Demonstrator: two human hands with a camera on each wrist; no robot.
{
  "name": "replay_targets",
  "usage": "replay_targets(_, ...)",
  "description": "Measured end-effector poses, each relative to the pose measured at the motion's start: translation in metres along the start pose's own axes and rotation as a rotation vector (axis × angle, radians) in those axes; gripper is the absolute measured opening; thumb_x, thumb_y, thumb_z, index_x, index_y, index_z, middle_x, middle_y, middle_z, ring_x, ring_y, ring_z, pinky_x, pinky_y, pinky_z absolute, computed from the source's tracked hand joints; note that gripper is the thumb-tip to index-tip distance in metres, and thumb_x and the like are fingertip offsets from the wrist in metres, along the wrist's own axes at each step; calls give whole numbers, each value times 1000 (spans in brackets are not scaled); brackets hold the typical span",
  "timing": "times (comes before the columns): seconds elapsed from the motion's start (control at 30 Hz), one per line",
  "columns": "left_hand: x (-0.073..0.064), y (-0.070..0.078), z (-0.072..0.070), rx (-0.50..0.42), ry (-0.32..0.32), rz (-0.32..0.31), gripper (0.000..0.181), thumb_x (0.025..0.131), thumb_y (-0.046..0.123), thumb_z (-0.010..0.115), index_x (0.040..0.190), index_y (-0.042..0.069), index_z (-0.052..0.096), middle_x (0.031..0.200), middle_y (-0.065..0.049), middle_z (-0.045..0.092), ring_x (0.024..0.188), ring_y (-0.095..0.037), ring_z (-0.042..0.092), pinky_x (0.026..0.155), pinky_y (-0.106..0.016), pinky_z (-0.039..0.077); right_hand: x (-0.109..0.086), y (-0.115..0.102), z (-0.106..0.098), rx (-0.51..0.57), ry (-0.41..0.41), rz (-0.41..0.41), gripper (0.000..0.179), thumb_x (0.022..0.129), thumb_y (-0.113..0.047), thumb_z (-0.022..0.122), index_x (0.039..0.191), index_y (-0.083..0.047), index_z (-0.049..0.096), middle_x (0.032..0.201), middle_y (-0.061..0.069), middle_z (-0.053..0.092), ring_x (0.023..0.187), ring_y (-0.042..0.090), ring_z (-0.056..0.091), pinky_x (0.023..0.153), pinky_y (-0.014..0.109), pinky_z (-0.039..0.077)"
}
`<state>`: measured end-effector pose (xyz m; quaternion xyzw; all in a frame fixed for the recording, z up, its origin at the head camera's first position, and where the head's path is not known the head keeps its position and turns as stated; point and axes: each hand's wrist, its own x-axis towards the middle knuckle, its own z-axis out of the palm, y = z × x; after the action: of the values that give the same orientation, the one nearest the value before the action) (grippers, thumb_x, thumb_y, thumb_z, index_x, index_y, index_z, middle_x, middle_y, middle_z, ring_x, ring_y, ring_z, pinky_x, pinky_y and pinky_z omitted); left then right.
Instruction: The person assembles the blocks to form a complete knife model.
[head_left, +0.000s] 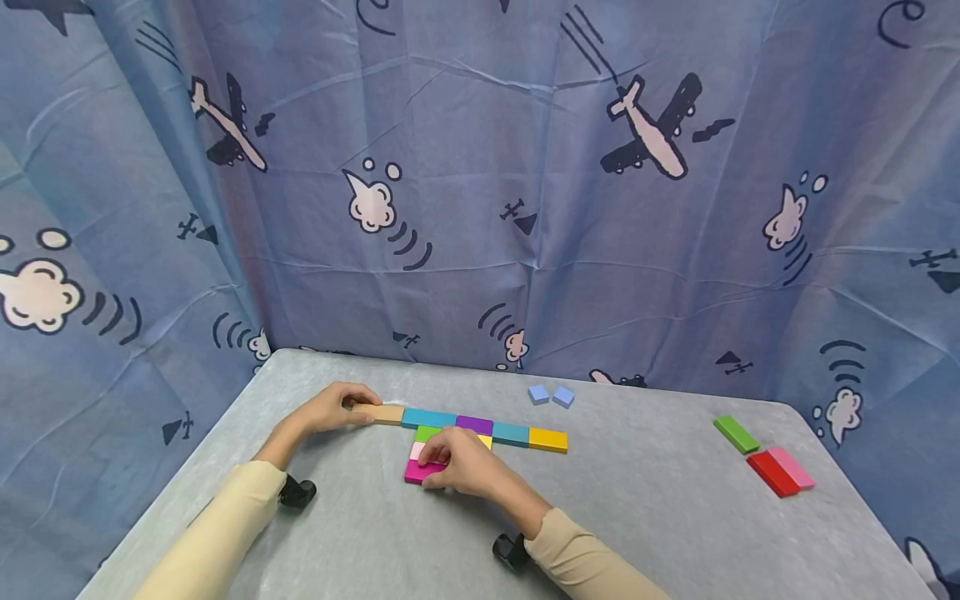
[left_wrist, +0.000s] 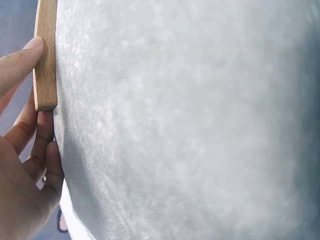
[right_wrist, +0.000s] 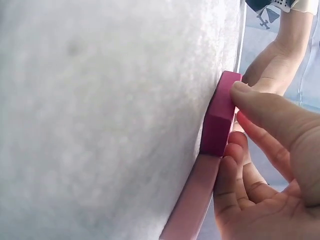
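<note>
My left hand (head_left: pixel 330 408) pinches a plain wooden block (head_left: pixel 388 414) at the left end of a row, its thumb on the near side. In the left wrist view the thumb lies against the wooden block (left_wrist: pixel 46 75). Rightward the row runs through a blue block (head_left: pixel 429 418), a purple one (head_left: pixel 475 425), a teal one (head_left: pixel 511 433) and an orange-yellow one (head_left: pixel 548 440). My right hand (head_left: pixel 468 465) holds a magenta block (head_left: pixel 420 472) between thumb and fingers, below a light pink block (head_left: pixel 416 451) and a green block (head_left: pixel 427 433). It partly hides a yellow block (head_left: pixel 486 441).
Two small light-blue blocks (head_left: pixel 538 395) lie behind the row. At the right of the grey table (head_left: pixel 645 517) lie a green block (head_left: pixel 737 434), a red block (head_left: pixel 772 473) and a pink block (head_left: pixel 792 468). A patterned curtain (head_left: pixel 465 317) hangs behind the table.
</note>
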<state>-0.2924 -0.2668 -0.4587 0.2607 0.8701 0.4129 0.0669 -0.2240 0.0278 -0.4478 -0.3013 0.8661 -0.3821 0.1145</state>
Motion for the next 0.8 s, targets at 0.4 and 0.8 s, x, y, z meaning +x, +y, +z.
replay_targets(0.4, 1, -3, 0, 6, -4, -10, 22, 90, 3, 78, 110, -3, 73, 103, -11, 72, 92, -25, 60, 80, -33, 47, -3, 6, -7, 49, -12, -75, 18, 81, -9, 88, 95, -10, 78, 89, -5, 68, 84, 14, 60, 77, 28, 50)
replay_targets(0.8, 0, -4, 0, 6, -4, -16, 22, 90, 3, 77, 111, -3, 73, 103, -9, 72, 92, -23, 59, 80, -31, 46, -41, 30, -56, 142, -13, -109, 16, 88, -8, 82, 102, -4, 76, 95, 4, 70, 85, 19, 64, 79, 31, 54)
